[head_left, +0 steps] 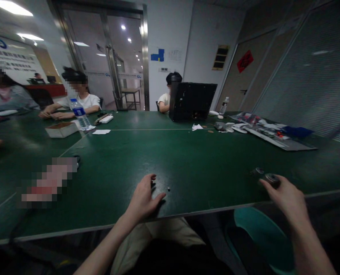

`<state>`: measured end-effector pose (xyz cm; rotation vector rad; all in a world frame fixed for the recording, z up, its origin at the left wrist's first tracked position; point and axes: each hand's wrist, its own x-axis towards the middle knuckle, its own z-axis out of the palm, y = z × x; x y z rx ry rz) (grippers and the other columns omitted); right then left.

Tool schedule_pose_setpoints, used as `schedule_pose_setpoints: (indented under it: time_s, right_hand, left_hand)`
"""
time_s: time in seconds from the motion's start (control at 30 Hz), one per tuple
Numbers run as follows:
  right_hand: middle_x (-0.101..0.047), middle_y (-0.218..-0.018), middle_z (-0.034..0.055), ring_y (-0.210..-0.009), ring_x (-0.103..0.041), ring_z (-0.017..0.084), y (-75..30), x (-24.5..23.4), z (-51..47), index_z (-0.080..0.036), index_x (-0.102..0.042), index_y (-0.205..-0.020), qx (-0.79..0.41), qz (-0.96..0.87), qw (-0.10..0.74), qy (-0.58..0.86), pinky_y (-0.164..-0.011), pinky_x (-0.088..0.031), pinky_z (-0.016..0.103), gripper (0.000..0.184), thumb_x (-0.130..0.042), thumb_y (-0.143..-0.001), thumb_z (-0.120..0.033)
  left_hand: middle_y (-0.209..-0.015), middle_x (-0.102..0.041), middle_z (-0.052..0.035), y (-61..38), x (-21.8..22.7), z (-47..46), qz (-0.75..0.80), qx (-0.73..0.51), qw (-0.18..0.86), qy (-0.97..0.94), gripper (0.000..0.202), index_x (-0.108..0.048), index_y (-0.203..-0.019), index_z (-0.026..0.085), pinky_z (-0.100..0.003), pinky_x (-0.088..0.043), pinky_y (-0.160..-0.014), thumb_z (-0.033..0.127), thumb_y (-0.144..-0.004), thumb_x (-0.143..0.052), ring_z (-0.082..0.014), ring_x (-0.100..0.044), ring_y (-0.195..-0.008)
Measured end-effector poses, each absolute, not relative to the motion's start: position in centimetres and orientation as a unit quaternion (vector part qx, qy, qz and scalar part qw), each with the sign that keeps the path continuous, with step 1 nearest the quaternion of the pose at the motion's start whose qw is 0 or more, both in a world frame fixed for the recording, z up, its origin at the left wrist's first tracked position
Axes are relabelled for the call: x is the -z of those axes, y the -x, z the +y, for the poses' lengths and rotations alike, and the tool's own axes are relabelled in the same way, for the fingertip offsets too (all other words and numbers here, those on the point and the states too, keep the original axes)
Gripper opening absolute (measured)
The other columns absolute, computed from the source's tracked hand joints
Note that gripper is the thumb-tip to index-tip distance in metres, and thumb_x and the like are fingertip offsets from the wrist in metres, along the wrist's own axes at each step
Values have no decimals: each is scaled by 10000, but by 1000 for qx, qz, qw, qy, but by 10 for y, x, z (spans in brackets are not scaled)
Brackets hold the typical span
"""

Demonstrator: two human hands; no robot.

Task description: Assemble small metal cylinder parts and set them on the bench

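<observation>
My left hand (143, 198) rests near the front edge of the dark green table (187, 160), fingers curled over a small dark part (153, 185) that is mostly hidden under them. A tiny dark piece (168, 188) lies on the table just right of that hand. At the table's right front edge my right hand (286, 196) grips a small round dark object (272, 179). A second round dark object (257, 172) sits just left of it on the table.
A black box-like case (192, 101) stands at the far middle. A water bottle (79, 114) and a shallow box (61, 129) sit far left, tools and papers (268, 131) far right. Other people sit at the far and left sides. A teal chair seat (258, 233) shows below.
</observation>
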<state>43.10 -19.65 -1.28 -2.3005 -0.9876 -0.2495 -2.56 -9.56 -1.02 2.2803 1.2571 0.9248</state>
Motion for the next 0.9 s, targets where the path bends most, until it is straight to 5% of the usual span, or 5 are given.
schedule_pose_setpoints:
  time_s: [0.1,0.4,0.67,0.77,0.9]
  right_hand:
    - [-638,-920,244,-786,-640,342,-467,33,-211,-185,-562,-1148,45,-316,234,918,-636,-435,440,507,-515,-762,-512]
    - [-592,-1113,232,-979,-602,366,-471,52,-204,-97,-383,-1310,41,-331,243,911,-810,-446,414,656,-455,-807,-511]
    - [-472,-1224,331,-1167,-457,438,-444,29,-198,-39,-285,-1392,165,-353,355,850,-826,-426,496,912,-620,-690,-515]
    - [-490,-1219,276,-1185,-439,401,-387,1,-180,-52,-371,-1337,211,-444,378,784,-893,-412,497,775,-551,-746,-521]
    - [-624,-1048,113,-961,-591,246,-278,-18,-153,-171,-581,-1092,-20,-679,341,650,-858,-458,393,357,-524,-824,-398]
  left_hand:
    - [-1164,-576,-153,25,10,-96,448,-328,191,-809,556,-440,-1181,142,-458,-500,-898,366,-718,-652,-277,-601,-1037]
    - [-1183,-566,-161,25,8,-96,452,-311,191,-814,553,-431,-1191,138,-451,-491,-913,365,-732,-640,-278,-598,-1048]
    - [-1186,-565,-169,27,9,-97,445,-309,182,-821,539,-433,-1196,137,-467,-486,-901,353,-743,-631,-291,-589,-1062]
    - [-1177,-569,-162,27,10,-97,442,-310,180,-822,549,-430,-1203,142,-463,-483,-897,354,-740,-637,-286,-590,-1052]
    - [-1110,-595,-132,27,7,-98,437,-296,168,-833,468,-480,-1141,157,-444,-476,-880,339,-741,-641,-278,-584,-1020]
